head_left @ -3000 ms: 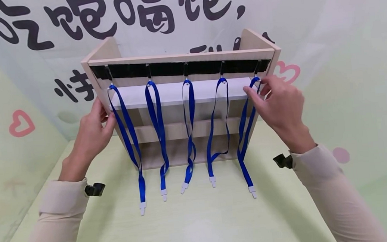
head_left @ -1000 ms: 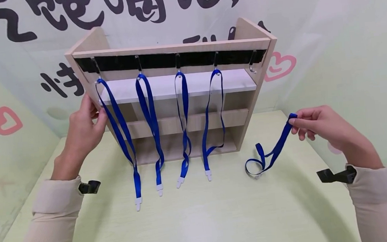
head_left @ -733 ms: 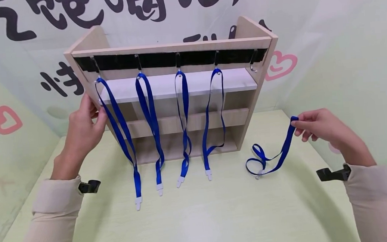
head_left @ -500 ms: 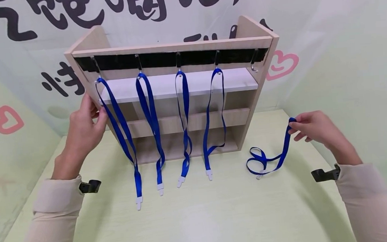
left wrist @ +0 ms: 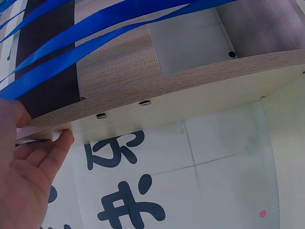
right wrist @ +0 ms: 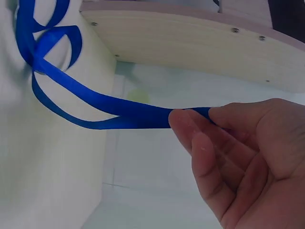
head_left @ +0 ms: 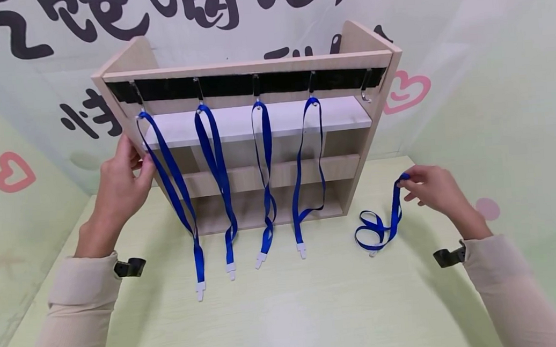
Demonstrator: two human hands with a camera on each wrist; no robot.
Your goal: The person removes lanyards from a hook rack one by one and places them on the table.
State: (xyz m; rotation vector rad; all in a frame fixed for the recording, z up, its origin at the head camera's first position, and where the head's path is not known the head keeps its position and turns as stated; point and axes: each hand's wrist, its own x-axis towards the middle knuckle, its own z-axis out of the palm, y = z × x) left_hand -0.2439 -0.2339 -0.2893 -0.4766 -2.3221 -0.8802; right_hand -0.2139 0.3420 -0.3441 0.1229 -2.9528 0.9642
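Note:
My right hand (head_left: 431, 187) pinches the looped end of a blue lanyard (head_left: 395, 213) between thumb and fingers, right of the rack; its lower part and clip lie coiled on the table. In the right wrist view the lanyard's two straps (right wrist: 138, 114) run from my fingertips down to the table. My left hand (head_left: 126, 181) grips the left side panel of the wooden rack (head_left: 246, 68), thumb in front, fingers behind, as the left wrist view also shows at the panel edge (left wrist: 114, 102). Several blue lanyards (head_left: 218, 167) hang from hooks along the rack's black strip; the rightmost hook (head_left: 365, 89) is bare.
The rack stands on a pale green table (head_left: 288, 312) close to a printed back wall (head_left: 249, 41). A white shelf (head_left: 274, 120) sits behind the hanging lanyards. The lanyards' white clips (head_left: 200, 290) reach in front of the rack's base.
My right hand has taken the rightmost lanyard off its hook and lowered it to the right of the rack. Lately it has drifted left with the loop. The left hand keeps its grip.

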